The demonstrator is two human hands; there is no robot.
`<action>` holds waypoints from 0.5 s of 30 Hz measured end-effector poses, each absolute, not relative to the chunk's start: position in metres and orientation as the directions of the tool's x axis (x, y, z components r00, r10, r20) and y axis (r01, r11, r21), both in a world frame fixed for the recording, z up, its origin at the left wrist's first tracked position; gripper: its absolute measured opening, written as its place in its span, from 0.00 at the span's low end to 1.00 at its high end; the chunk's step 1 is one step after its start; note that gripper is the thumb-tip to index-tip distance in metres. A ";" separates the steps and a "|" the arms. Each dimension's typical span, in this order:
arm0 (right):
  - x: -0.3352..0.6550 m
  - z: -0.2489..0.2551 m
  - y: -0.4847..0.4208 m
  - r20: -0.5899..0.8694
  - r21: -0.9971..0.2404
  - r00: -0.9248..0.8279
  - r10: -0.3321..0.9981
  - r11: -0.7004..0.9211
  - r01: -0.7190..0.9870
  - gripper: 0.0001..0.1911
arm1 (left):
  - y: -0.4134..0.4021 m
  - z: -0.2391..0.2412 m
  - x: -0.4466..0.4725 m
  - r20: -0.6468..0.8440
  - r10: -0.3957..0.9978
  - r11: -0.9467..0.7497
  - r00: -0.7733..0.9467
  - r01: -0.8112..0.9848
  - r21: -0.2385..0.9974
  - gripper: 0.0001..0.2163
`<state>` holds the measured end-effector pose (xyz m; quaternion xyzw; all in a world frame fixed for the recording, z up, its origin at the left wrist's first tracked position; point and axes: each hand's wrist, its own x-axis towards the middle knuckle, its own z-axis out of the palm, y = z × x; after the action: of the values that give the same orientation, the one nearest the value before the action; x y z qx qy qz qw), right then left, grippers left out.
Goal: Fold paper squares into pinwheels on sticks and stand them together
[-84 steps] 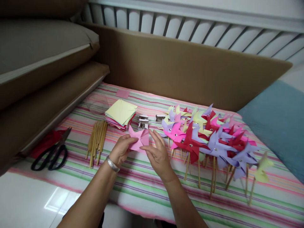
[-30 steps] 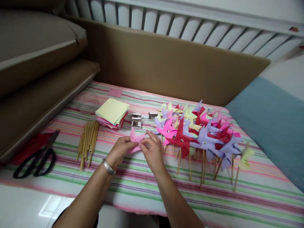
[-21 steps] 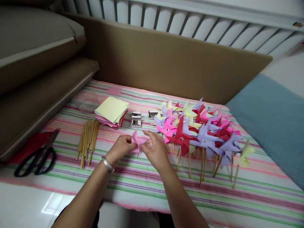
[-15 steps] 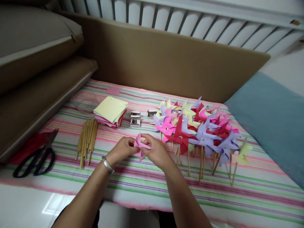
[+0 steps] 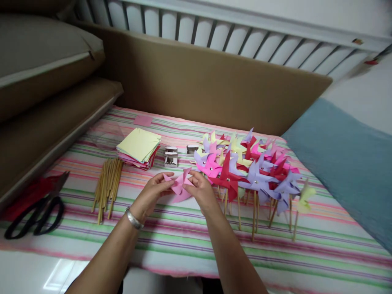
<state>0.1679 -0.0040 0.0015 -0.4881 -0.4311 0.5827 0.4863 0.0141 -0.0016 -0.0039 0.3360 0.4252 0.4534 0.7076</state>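
Observation:
Between my hands is a pink paper pinwheel (image 5: 181,185) with its points partly folded toward the middle and no stick visible on it. My left hand (image 5: 156,191), with a silver bracelet at the wrist, pinches its left side. On the other side my right hand (image 5: 200,190) grips the paper between thumb and fingers. Just beyond my hands lie small open boxes (image 5: 170,157) with shiny bits inside. A stack of square coloured paper (image 5: 139,145), yellow on top, is to the left of them.
Finished pinwheels on sticks (image 5: 257,175) crowd the right side. Wooden sticks (image 5: 107,185) lie at left, near black-handled scissors (image 5: 38,216) and red material (image 5: 27,196). A brown board (image 5: 199,81) stands behind the striped cloth (image 5: 171,241); brown cushions (image 5: 55,102) are stacked at far left.
The pinwheel's paper looks wider and more opened out than before, and my hands have moved slightly apart. The whole view has shifted a little.

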 end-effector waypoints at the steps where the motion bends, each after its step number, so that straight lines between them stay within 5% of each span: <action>1: 0.167 0.000 -0.003 -0.163 -0.967 -0.018 0.986 -0.164 -0.194 0.21 | -0.003 -0.005 0.016 -0.314 0.918 0.389 0.242 -0.401 0.829 0.15; 15: 0.149 -0.013 -0.005 -0.123 -0.957 0.098 0.988 -0.091 -0.276 0.20 | -0.010 -0.018 0.039 -0.336 0.937 0.332 0.095 -0.538 0.775 0.10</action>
<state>0.1489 -0.0055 -0.0133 -0.4812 -0.3697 0.5605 0.5636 0.0394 -0.0096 -0.0176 0.2383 0.4191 0.5264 0.7004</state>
